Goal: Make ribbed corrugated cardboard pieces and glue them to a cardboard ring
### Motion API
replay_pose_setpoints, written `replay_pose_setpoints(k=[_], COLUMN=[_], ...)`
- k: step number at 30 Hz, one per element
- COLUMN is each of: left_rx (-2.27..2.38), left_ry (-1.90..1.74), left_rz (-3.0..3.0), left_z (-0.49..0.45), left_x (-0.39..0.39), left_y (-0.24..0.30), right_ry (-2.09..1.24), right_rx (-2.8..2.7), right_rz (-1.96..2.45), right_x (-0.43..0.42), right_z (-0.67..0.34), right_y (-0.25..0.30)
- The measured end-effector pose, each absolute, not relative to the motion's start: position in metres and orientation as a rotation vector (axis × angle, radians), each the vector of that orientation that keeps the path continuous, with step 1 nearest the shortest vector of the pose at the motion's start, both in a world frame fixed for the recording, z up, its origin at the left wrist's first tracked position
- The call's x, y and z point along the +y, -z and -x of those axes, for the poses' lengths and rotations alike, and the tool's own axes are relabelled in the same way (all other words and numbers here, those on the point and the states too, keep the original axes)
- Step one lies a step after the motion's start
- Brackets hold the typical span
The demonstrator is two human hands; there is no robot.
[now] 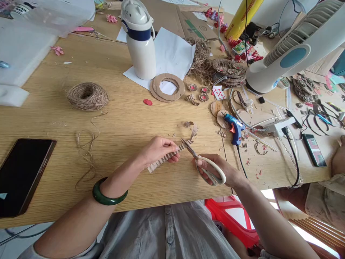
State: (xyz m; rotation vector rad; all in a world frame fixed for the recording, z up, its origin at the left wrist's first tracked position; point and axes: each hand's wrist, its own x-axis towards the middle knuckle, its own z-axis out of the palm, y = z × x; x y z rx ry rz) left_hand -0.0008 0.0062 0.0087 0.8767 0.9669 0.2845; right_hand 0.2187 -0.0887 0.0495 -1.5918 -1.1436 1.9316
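My left hand (163, 149) pinches a strip of corrugated cardboard (159, 162) that slants up to the right over the table. Pale-handled scissors (212, 169) are in my right hand (215, 168), thumb and fingers through the loops. Their blades (188, 146) lie at the far end of the strip, slightly apart. Just beyond the blades, a curled cardboard offcut (193, 131) rests on the tabletop, with small scraps around it. Whether the blades are cutting through the strip at this instant, I cannot tell.
Twine ball (87, 96) and phone (25, 176) lie left. Behind are cardboard rings (167, 88), red paper circles (147, 102) and a white thermos (141, 46). To the right are a blue glue gun (235, 128), power strip (280, 126) and white fan (291, 54). Another person's arm (338, 158) shows far right.
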Motion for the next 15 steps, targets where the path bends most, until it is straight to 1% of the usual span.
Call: replay_pose_setpoints(k=[5, 9, 11, 15], left_rx=[0.959, 0.95, 0.939, 0.919], left_ry=[-0.288, -0.305, -0.331, -0.42], left_rz=[-0.884, -0.862, -0.849, -0.814], left_z=[0.002, 0.003, 0.003, 0.004], left_x=[0.005, 0.006, 0.006, 0.006], left_y=[-0.008, -0.005, -0.005, -0.005], right_ry=[-1.874, -1.631, -1.38, -0.721], right_rx=[-1.145, -1.262, -1.426, -1.865], right_rz=[1.605, 1.746, 1.913, 2.199], right_x=[-0.092, -0.098, -0.105, -0.124], right_z=[-0.22, -0.232, -0.244, -0.261], right_y=[-0.045, -0.047, -0.047, -0.047])
